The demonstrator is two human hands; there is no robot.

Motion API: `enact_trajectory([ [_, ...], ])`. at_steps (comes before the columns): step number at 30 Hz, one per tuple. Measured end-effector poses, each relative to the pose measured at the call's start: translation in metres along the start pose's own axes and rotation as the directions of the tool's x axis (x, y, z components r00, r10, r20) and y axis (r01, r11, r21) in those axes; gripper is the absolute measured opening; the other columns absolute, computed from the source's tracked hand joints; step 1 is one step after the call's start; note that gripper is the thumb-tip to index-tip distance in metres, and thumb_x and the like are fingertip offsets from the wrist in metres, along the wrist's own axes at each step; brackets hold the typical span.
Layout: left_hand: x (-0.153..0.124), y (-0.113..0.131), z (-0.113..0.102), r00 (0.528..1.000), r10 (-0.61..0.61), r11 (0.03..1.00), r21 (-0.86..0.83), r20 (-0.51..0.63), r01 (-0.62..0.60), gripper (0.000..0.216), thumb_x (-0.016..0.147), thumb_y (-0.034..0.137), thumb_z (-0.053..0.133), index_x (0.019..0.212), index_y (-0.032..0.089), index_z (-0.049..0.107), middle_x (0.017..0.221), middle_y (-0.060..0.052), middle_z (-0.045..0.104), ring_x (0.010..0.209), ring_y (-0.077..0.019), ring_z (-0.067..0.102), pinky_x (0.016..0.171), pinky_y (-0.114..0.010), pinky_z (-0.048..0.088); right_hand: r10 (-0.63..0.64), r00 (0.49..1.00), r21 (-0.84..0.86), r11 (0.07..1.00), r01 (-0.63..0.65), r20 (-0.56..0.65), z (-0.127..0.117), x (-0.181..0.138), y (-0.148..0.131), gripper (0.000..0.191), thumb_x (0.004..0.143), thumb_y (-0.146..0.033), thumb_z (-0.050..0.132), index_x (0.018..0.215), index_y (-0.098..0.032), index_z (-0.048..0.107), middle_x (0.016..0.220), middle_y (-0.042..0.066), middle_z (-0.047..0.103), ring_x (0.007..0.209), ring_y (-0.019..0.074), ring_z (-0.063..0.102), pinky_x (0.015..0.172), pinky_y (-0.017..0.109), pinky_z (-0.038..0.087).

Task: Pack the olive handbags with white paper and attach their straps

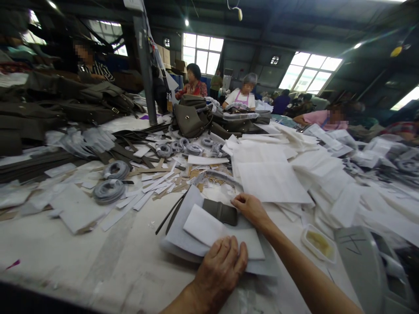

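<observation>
Near the bench's [59, 253] front edge, an olive leathery piece [228, 213] lies amid white rectangular sheets [203, 224], my left hand [221, 270] unclenched atop, my right hand [251, 210] pinching something unclear. I judge wrapping; next needs steady folding.

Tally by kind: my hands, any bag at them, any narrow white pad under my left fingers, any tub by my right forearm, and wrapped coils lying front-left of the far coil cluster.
Left hand and right hand: 2
Dark bag: 1
Narrow white pad: 1
Plastic tub: 1
Plastic-wrapped coils: 2
Total: 7
</observation>
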State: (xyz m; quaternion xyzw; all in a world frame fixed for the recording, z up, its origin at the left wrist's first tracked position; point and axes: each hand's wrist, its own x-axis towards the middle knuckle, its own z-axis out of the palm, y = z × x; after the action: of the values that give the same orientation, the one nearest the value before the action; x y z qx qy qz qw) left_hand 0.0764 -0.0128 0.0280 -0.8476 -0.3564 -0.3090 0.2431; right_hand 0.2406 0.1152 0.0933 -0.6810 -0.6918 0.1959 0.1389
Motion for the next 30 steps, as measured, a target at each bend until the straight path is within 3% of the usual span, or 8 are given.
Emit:
enact_trajectory([
  [5,0.0,0.0,-0.001,1.0,-0.007,1.0,0.0,-0.011,0.007,0.036,0.102,0.022,0.032,0.127,0.015,0.058,0.116,-0.009,0.064,0.107,-0.0196,0.06,0.101,-0.034,0.038,0.019,0.998,-0.057,0.998,-0.023,-0.066,-0.002,0.011,0.004,0.022,0.084,-0.021,0.063,0.106,-0.018,0.066,0.097,0.005,0.073,0.091,0.0211,0.067,0.078,0.028,0.045],
  [9,0.0,0.0,-0.002,1.0,-0.001,1.0,0.007,-0.016,0.002,0.036,0.102,0.021,0.032,0.127,0.015,0.058,0.116,-0.009,0.063,0.108,-0.0203,0.059,0.101,-0.035,0.037,0.013,1.0,-0.085,0.996,-0.015,-0.015,0.001,0.018,0.002,0.02,0.081,-0.028,0.069,0.1,-0.019,0.071,0.092,0.006,0.073,0.089,0.0229,0.067,0.076,0.03,0.044],
  [13,0.002,-0.001,-0.002,1.0,-0.008,1.0,0.001,-0.022,0.008,0.036,0.102,0.02,0.031,0.126,0.015,0.059,0.115,-0.009,0.064,0.107,-0.0202,0.059,0.101,-0.035,0.036,0.012,1.0,-0.051,0.999,-0.013,-0.014,0.004,0.025,-0.004,0.037,0.077,-0.033,0.075,0.111,-0.02,0.069,0.093,0.008,0.073,0.09,0.0262,0.066,0.077,0.032,0.044],
  [17,0.002,-0.001,-0.001,0.999,-0.018,1.0,-0.014,-0.031,0.018,0.038,0.103,0.02,0.029,0.125,0.015,0.06,0.115,-0.009,0.065,0.106,-0.0202,0.059,0.101,-0.034,0.036,-0.013,1.0,0.125,0.992,0.016,-0.022,0.005,0.039,-0.009,0.019,0.076,-0.036,0.073,0.085,-0.019,0.071,0.083,0.005,0.071,0.086,0.025,0.066,0.076,0.033,0.046],
  [20,0.001,-0.001,0.0,0.999,-0.016,1.0,-0.012,-0.04,0.016,0.038,0.103,0.02,0.03,0.126,0.015,0.059,0.115,-0.009,0.064,0.107,-0.0206,0.059,0.101,-0.035,0.036,-0.05,0.998,0.349,0.935,0.063,-0.045,0.0,0.041,-0.014,0.027,0.083,-0.043,0.061,0.075,-0.018,0.063,0.079,0.005,0.071,0.081,0.0222,0.067,0.073,0.031,0.049],
  [25,-0.002,0.0,-0.001,1.0,0.007,1.0,0.005,0.012,-0.007,0.035,0.103,0.023,0.034,0.129,0.015,0.056,0.119,-0.01,0.063,0.108,-0.02,0.059,0.099,-0.035,0.038,-0.103,0.99,0.665,0.734,0.14,-0.095,-0.021,0.005,-0.01,0.048,0.081,-0.064,0.059,0.096,-0.018,0.059,0.097,0.01,0.073,0.087,0.0235,0.07,0.077,0.035,0.056],
  [28,-0.003,-0.001,-0.001,0.999,0.011,1.0,0.003,0.035,-0.011,0.035,0.102,0.022,0.035,0.131,0.015,0.054,0.121,-0.011,0.063,0.109,-0.0204,0.059,0.099,-0.035,0.04,-0.11,0.987,0.778,0.608,0.157,-0.113,-0.031,-0.037,0.005,0.043,0.077,-0.057,0.072,0.096,-0.018,0.065,0.091,0.009,0.074,0.084,0.0235,0.07,0.079,0.036,0.057],
  [30,-0.003,-0.001,0.0,0.999,0.014,1.0,-0.009,0.034,-0.013,0.037,0.102,0.021,0.034,0.132,0.014,0.053,0.122,-0.011,0.063,0.109,-0.0208,0.06,0.098,-0.035,0.041,-0.144,0.98,0.739,0.644,0.196,-0.135,-0.029,-0.067,0.015,0.031,0.079,-0.047,0.075,0.093,-0.02,0.071,0.087,0.006,0.074,0.082,0.0229,0.07,0.078,0.034,0.057],
])
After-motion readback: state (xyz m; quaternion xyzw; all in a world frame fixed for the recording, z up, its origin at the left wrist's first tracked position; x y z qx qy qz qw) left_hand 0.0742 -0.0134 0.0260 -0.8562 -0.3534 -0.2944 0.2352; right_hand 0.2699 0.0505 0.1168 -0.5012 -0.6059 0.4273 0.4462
